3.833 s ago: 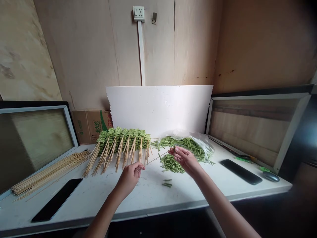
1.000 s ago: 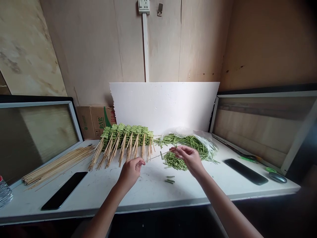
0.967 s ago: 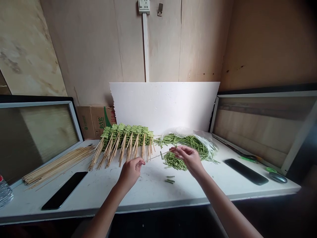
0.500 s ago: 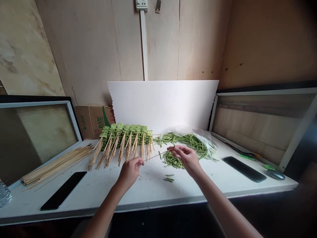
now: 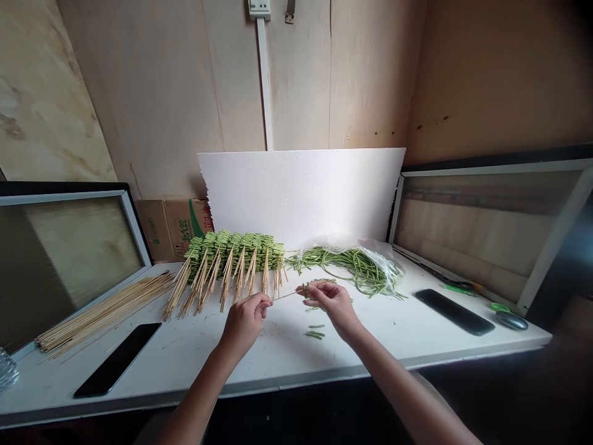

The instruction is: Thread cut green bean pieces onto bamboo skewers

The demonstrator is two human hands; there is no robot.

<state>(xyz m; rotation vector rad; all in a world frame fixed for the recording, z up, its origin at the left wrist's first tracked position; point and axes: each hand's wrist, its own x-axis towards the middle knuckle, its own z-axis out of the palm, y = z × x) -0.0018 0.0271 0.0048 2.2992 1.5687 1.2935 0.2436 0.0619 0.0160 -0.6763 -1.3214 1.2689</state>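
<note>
My left hand is closed around one end of a thin wooden skewer, which points right and slightly up. At its other end my right hand pinches a short piece of green bean on or against the skewer; the fingertips partly hide it. Behind the right hand lies a heap of cut bean pieces, mostly covered by the hand. Several loose cut pieces rest on the white table just below. Finished bean skewers are stacked behind my left hand, sticks toward me.
Long uncut beans spill from a clear plastic bag at the back right. Bare skewers lie in a bundle at left, near a black phone. At right are a dark phone and a computer mouse. A white board stands behind.
My right hand has moved left and slightly down, bringing its fingers to the skewer's tip and the bean piece there. My left hand has stayed nearly in place, holding the skewer.
</note>
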